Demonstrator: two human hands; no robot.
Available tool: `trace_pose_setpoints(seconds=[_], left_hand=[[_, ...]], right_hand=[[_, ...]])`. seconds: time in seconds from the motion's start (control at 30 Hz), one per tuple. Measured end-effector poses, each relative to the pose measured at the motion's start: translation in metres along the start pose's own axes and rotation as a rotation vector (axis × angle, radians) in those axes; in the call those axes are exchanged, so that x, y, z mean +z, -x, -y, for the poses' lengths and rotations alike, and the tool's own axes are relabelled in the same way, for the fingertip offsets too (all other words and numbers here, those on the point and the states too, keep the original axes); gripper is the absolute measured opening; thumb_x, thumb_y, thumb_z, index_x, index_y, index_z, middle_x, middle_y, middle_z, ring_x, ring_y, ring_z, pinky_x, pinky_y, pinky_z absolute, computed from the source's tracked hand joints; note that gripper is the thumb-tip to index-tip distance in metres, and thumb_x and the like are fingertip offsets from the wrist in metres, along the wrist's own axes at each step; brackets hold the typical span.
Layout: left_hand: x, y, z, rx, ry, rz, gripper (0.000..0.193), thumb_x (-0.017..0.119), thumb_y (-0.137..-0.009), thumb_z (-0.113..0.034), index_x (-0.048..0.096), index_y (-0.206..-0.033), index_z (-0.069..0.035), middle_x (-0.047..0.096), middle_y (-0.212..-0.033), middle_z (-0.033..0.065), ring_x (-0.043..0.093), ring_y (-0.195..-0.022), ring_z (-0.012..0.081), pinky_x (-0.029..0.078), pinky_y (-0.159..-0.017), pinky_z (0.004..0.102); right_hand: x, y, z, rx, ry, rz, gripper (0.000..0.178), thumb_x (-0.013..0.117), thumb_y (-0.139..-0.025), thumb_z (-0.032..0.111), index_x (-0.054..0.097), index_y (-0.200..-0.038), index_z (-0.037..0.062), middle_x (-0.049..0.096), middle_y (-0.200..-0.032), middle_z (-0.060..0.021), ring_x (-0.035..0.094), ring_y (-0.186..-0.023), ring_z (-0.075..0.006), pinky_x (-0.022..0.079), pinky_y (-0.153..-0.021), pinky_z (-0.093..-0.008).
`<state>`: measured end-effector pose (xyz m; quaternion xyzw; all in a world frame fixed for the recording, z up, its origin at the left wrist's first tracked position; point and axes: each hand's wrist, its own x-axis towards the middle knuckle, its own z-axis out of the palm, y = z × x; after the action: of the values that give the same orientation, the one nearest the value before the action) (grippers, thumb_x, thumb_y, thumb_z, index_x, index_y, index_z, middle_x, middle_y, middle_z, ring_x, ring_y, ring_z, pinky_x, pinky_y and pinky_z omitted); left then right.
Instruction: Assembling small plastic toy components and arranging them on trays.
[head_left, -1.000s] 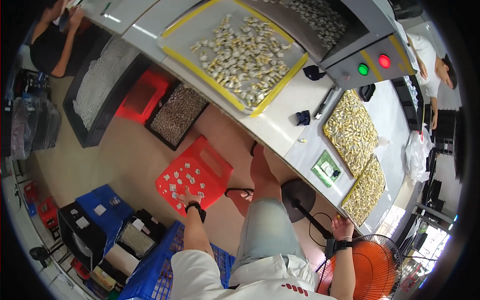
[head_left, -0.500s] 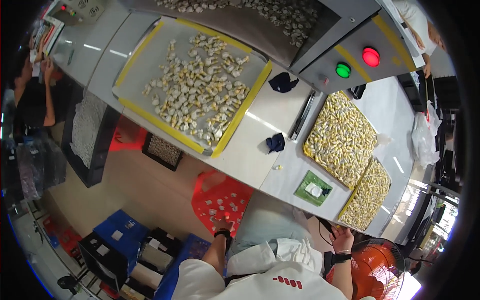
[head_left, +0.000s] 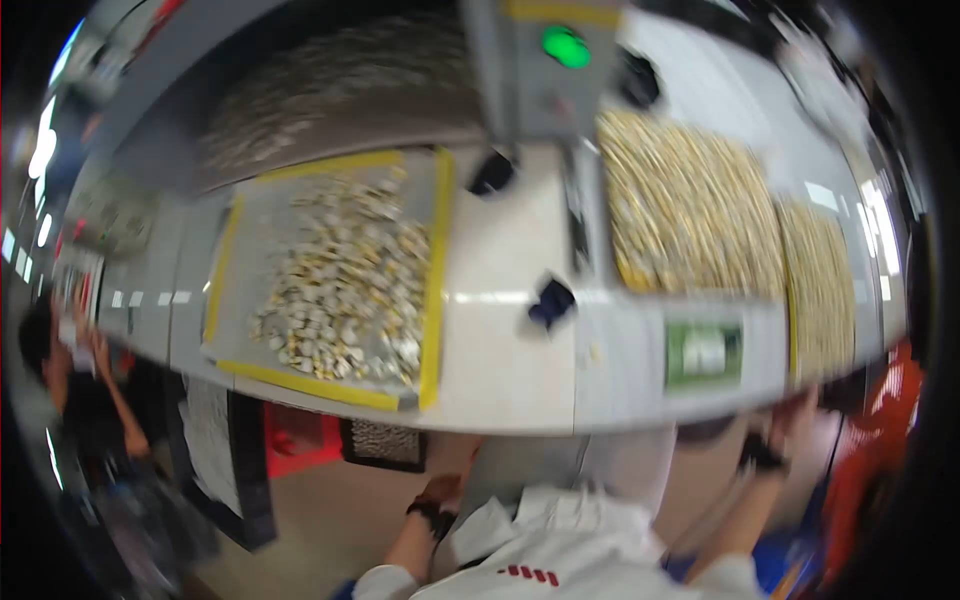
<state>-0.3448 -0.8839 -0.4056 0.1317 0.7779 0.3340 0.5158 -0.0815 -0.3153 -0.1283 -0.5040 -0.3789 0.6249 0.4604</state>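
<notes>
— Left hand (head_left: 443,488) and right hand (head_left: 794,415) are well apart, as we see them, both out past the front edge of the surface (head_left: 510,385).

— Can we say what they hold?

— Not fairly: blur smears both, so we cannot tell whether they are spread or closed, or whether anything sits in them.

— What is each nearest to, then?

— We find the left hand beside the person's leg (head_left: 510,468), with a dark wristband (head_left: 432,520) behind it. The right hand, with a second dark band (head_left: 762,455), is toward the right end of that edge, near the smaller batch of yellow-and-white pieces (head_left: 822,290).

— Where does that batch lie?

— On the surface, toward its right end, just beside the larger batch (head_left: 690,205) to its left. Nearer the front edge we see a green mat (head_left: 705,382) with a white object (head_left: 704,352) on it.

— And farther left?

— We have a dark cloth (head_left: 552,303) near the middle, then a yellow-edged tray (head_left: 433,280) bearing loose white-and-yellow pieces (head_left: 345,290). Beyond, a green light (head_left: 567,46) glows on a grey panel (head_left: 535,95).

— Below?

— We see a black bin (head_left: 385,464) of small pieces beside a red container (head_left: 300,435), and at far left another person (head_left: 95,425) in dark clothing.
</notes>
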Motion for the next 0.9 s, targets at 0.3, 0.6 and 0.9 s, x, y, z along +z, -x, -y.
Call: trace_pose_setpoints(seconds=[0.3, 0.6, 0.9], left_hand=[[-0.123, 0.043, -0.176, 0.613, -0.009, -0.513, 0.019, 0.060, -0.082, -0.012, 0.058, -0.095, 0.001, 0.064, -0.082, 0.0085, 0.060, -0.074, 0.0143, 0.047, -0.067, 0.0273], [-0.068, 0.061, -0.172, 0.667, -0.178, -0.337, 0.017, 0.063, -0.077, -0.013, 0.062, -0.090, -0.004, 0.063, -0.081, 0.0144, 0.062, -0.075, 0.0284, 0.048, -0.065, 0.0331], [-0.080, 0.132, -0.255, 0.718, -0.173, -0.403, 0.008, 0.064, -0.070, -0.002, 0.061, -0.076, 0.002, 0.061, -0.067, 0.0106, 0.059, -0.060, 0.0177, 0.046, -0.057, 0.0266]], right_hand=[[0.029, 0.119, -0.008, -0.428, 0.509, -0.109, 0.027, 0.054, -0.087, 0.018, 0.049, -0.111, 0.0069, 0.052, -0.095, 0.0000, 0.053, -0.082, -0.0077, 0.040, -0.067, -0.0196], [0.050, 0.146, -0.009, -0.803, 0.685, 0.142, 0.020, 0.058, -0.082, 0.005, 0.053, -0.101, 0.0050, 0.050, -0.084, 0.0015, 0.047, -0.073, -0.0039, 0.039, -0.062, -0.0170], [0.040, 0.140, 0.008, -0.752, 0.665, 0.177, 0.013, 0.060, -0.075, 0.000, 0.056, -0.087, 0.0020, 0.053, -0.075, -0.0013, 0.047, -0.059, -0.0065, 0.038, -0.053, -0.0190]])
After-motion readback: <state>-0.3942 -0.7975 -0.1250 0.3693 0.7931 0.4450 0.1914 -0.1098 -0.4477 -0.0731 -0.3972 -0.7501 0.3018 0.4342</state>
